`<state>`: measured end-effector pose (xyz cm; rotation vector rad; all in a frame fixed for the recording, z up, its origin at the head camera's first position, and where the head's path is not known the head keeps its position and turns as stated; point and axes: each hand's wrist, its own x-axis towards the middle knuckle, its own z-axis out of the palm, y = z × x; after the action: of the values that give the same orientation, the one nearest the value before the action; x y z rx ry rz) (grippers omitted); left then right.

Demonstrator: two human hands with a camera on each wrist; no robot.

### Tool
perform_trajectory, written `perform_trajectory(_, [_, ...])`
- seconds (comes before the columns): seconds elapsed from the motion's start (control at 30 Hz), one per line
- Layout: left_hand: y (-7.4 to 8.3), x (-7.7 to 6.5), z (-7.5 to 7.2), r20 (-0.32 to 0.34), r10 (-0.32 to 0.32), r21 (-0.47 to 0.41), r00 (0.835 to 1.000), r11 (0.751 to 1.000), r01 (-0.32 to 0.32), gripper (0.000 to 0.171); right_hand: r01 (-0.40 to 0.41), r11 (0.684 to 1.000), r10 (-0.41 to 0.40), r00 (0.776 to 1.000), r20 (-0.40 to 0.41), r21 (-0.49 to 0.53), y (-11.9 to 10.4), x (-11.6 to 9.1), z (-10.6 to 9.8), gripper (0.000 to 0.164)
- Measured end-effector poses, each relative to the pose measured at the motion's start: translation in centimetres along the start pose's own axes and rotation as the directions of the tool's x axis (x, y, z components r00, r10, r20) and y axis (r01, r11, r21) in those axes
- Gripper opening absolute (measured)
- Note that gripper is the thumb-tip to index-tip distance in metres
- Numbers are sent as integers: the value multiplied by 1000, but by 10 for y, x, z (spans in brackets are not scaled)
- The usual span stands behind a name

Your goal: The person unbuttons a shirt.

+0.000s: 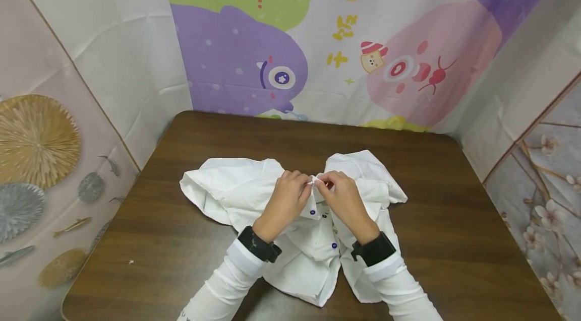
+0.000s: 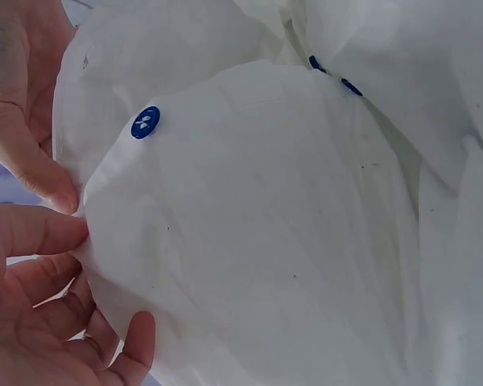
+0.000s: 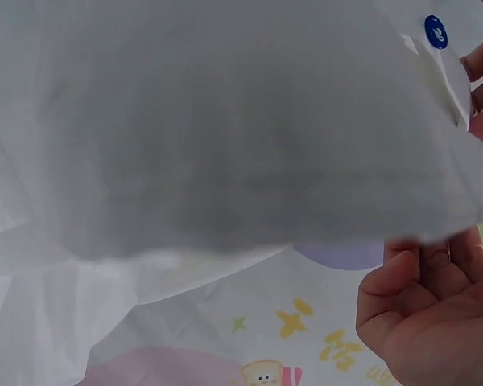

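A white shirt [image 1: 249,185] with blue buttons lies spread and rumpled on the table. My left hand [image 1: 286,200] pinches its front edge near the top middle. Right beside it, my right hand [image 1: 342,200] pinches the same edge, so the fingertips of both hands nearly meet. One blue button [image 1: 312,212] sits just below the hands, and another blue button [image 1: 334,246] is lower down the front. In the left wrist view a blue button [image 2: 145,122] shows close to the pinched edge. Cloth hides part of the right fingertips in the right wrist view.
The brown wooden table [image 1: 150,240] extends around the shirt on all sides. A cartoon-printed curtain [image 1: 336,94] hangs along its far edge, with patterned panels at left and right. A tiny pale scrap [image 1: 131,262] lies on the table's left part.
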<state>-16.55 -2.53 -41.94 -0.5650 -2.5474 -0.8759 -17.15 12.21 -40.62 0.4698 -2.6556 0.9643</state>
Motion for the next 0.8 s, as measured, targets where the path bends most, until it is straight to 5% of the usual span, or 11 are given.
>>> perform_trajectory(0.4, [-5,-6,0,-6,1,-113,1000,994,-2,12,-48,999,48,999,-11,15,5,-1,1,14])
perform_trajectory(0.8, [-10,-9,-3,22,-47,-128,999,991,49,12,-45,998,44,998,41,38,9,-2,-2,10])
